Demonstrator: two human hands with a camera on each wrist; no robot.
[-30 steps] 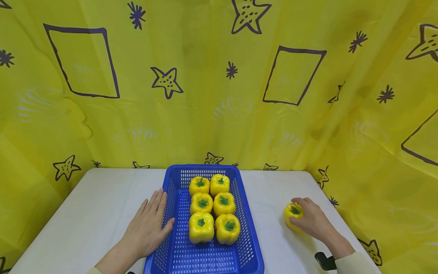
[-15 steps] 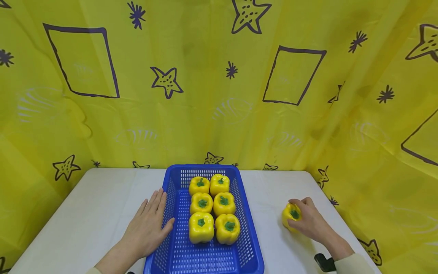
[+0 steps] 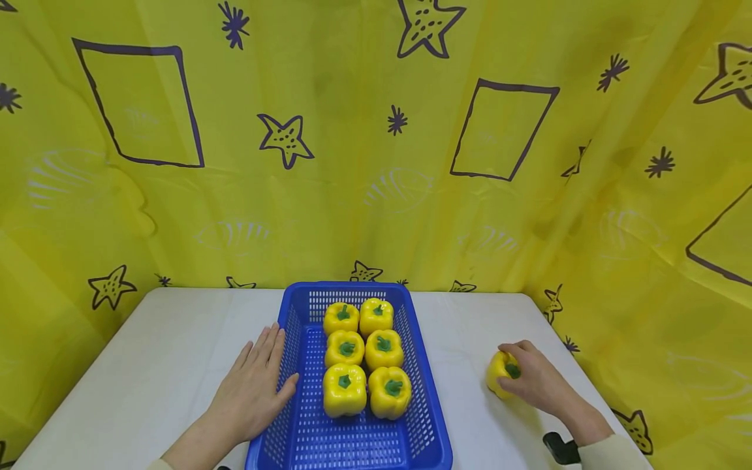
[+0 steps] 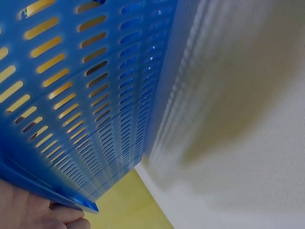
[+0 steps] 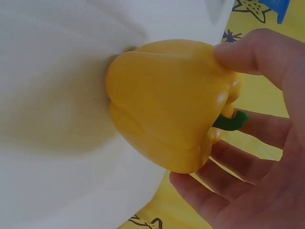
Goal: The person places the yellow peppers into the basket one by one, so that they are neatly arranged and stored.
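Note:
My right hand (image 3: 537,378) grips a yellow bell pepper (image 3: 497,375) at the right of the table, thumb on one side and fingers on the other. Its green stem (image 5: 230,121) points toward the palm in the right wrist view, and its base is at the white tabletop. Straight-fingered, my left hand (image 3: 249,385) rests on the left rim of a blue plastic basket (image 3: 431,405). Several yellow bell peppers stand in the basket in two columns, stems up, among them a front-left pepper (image 3: 344,391) and a front-right pepper (image 3: 390,393).
The basket's left strip and front floor (image 3: 346,450) show bare mesh. Around the white table (image 3: 170,365) hangs a yellow curtain (image 3: 352,215) with drawn stars and frames. A dark strap piece (image 3: 561,449) is by the right sleeve.
The right hand and its pepper have shifted slightly, first left, then a little back right. The pepper's stem has turned toward the palm. My left hand and the basket peppers stay put.

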